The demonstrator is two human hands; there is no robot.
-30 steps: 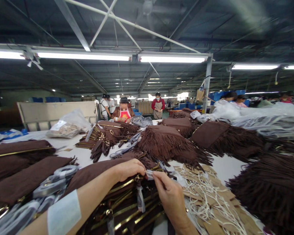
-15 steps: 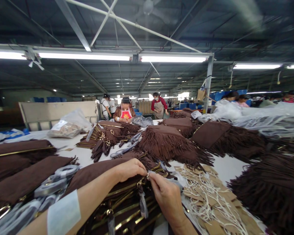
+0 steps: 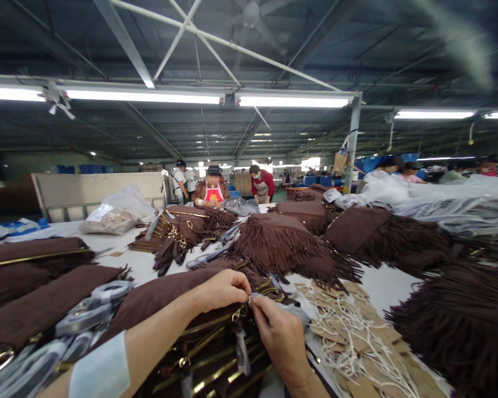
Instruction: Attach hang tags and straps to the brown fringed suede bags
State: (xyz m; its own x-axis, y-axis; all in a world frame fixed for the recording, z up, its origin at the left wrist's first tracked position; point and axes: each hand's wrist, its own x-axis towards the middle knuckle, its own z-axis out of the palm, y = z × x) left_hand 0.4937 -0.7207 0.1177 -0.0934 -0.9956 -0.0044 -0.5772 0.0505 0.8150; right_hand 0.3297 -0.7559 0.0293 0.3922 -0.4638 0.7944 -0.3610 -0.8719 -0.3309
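My left hand [image 3: 224,288] and my right hand [image 3: 281,334] meet fingertip to fingertip above a pile of dark brown zippered bags [image 3: 209,354]. Both are closed in a pinch on a small shiny metal fitting [image 3: 250,299], mostly covered by the fingers; its exact kind does not show. Just below it hang a gold ring [image 3: 236,315] and a zipper pull wrapped in clear film [image 3: 243,354]. A brown suede bag [image 3: 161,293] lies behind my left forearm, which has a pale blue patch [image 3: 102,365] around it.
Brown cardboard tags with white strings [image 3: 357,342] lie to the right. Fringed brown bags [image 3: 274,240] are heaped across the white table [image 3: 398,282]. Film-wrapped straps [image 3: 85,315] sit at left, near a clear plastic bag [image 3: 118,213]. Co-workers [image 3: 213,188] stay beyond the table.
My hands keep their pinch in nearly the same place; my left forearm has shifted slightly left and down. A co-worker in red at the back has moved left and bent forward.
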